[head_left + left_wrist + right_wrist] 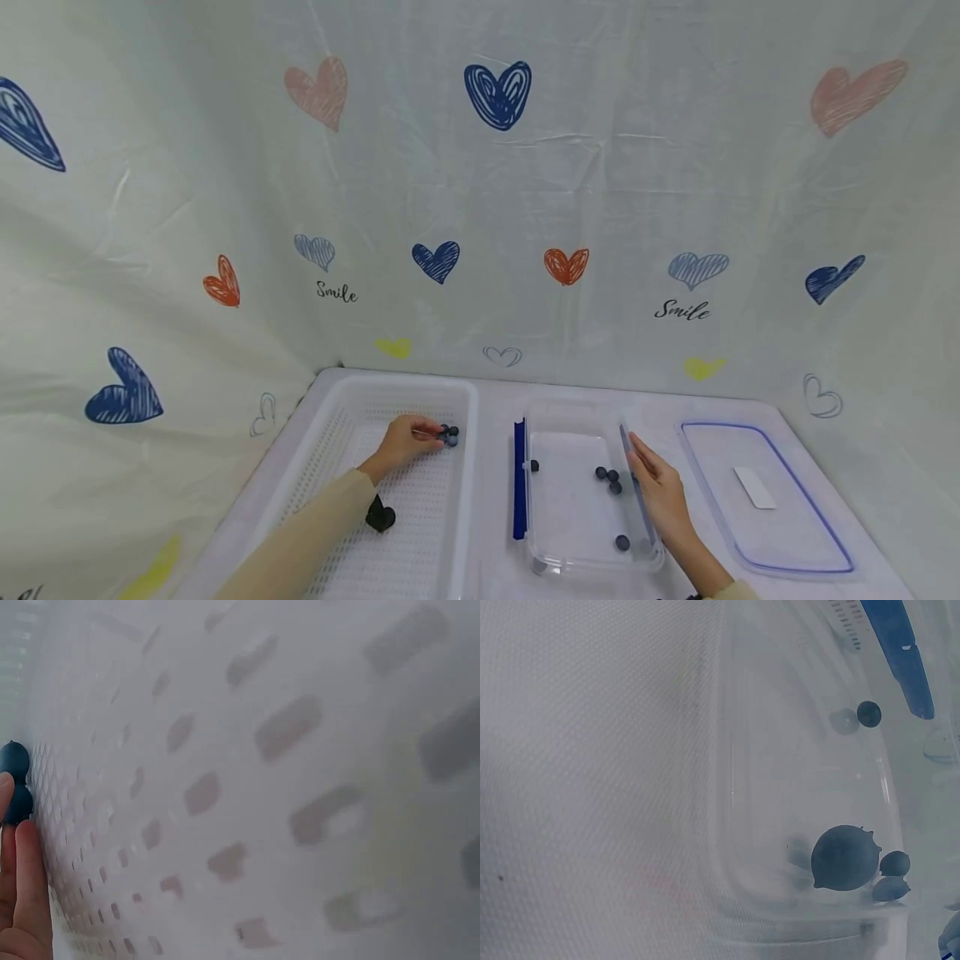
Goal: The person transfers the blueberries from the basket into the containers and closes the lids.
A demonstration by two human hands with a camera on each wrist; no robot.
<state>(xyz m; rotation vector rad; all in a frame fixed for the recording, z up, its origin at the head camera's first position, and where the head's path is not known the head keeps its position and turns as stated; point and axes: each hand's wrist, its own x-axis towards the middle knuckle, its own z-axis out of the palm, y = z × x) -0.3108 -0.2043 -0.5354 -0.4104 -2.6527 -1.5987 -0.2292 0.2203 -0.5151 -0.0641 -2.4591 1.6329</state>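
At the far right of the white perforated basket point(467, 492), my left hand point(408, 440) pinches at a small cluster of blueberries point(452, 441). In the left wrist view, thumb and fingers point(31, 881) close around two of these blueberries point(15, 804), beside the basket wall. My right hand point(660, 487) holds the raised side flap point(637, 483) of a clear plastic container point(570, 562), thumb on its inner side. Several blueberries point(613, 477) lie scattered inside the container. From the right wrist, those blueberries point(845, 858) show through the clear plastic; the right hand is out of that view.
A blue-edged flap point(519, 479) stands out on the container's left side. Farther right lies a clear lid point(795, 533) with a blue seal and a white label point(753, 487). A white curtain printed with hearts point(498, 96) hangs behind the white-covered table point(495, 500).
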